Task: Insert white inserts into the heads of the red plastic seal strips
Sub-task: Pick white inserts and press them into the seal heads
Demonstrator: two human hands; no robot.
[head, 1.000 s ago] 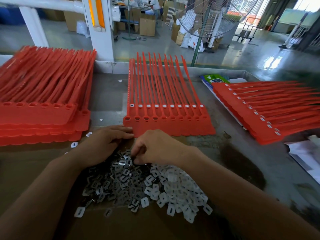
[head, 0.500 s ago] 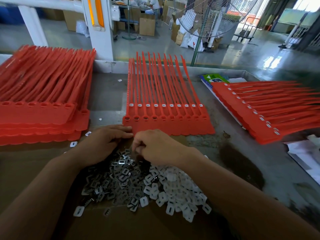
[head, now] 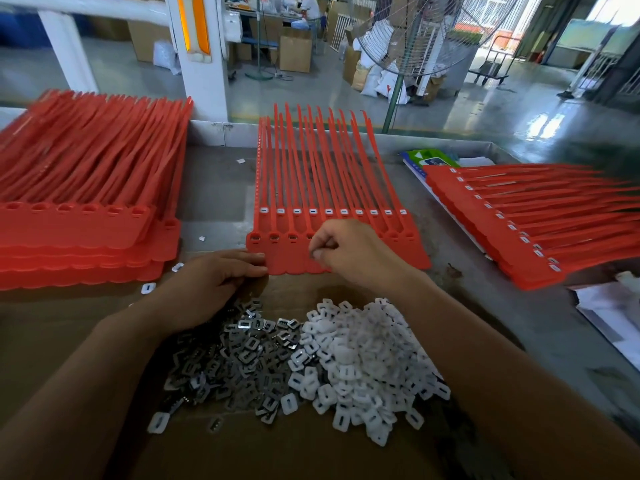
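Observation:
A sheet of joined red seal strips (head: 332, 188) lies in the middle of the table, tails pointing away. Its upper row of heads carries white inserts; the front row of heads (head: 273, 237) shows open sockets at the left. My right hand (head: 353, 252) hovers over that front row, fingers curled in a pinch on a small insert that is mostly hidden. My left hand (head: 214, 285) lies flat, fingertips touching the sheet's near left edge. In front of me is a heap of white inserts (head: 363, 358), with a heap of grey metal clips (head: 235, 358) beside it.
A thick stack of red strips (head: 86, 202) fills the left side. Another stack (head: 519, 220) with white inserts lies at the right over a green packet (head: 429, 159). White papers (head: 609, 313) sit at the right edge. Brown cardboard (head: 277, 455) underlies the heaps. A few loose inserts (head: 148, 288) lie nearby.
My right hand has lifted from the heap of clips and moved forward over the front row of heads, pinching a small piece. My left hand stayed at the sheet's edge.

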